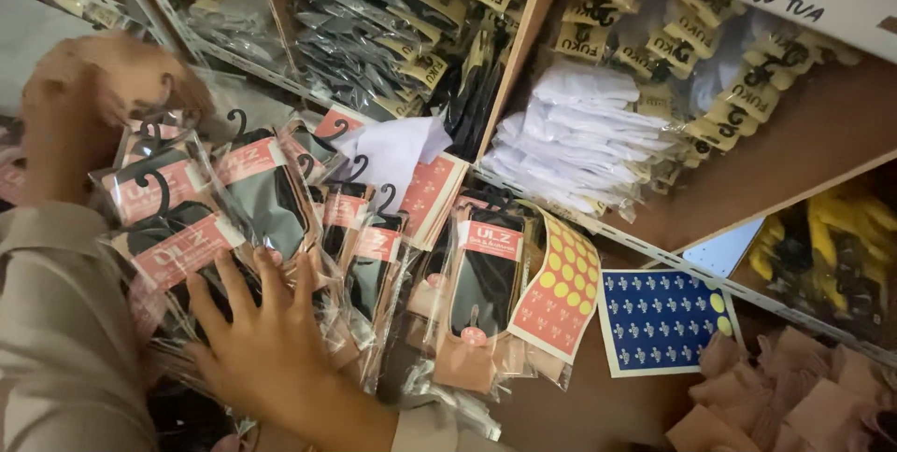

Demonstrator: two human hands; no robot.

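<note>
We press our right hand (266, 345) spread flat on the bagged socks (271, 200), left hand (89, 88) curled gripping the bundle's top; sorting looks only partway done.

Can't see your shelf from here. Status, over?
Left hand gripping packet tops. Right hand flat on sock packets. White paper lying across the pile.

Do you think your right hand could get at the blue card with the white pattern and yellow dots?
Probably yes: the right hand lies flat on bagged dark socks, and the blue card lies uncovered.
</note>
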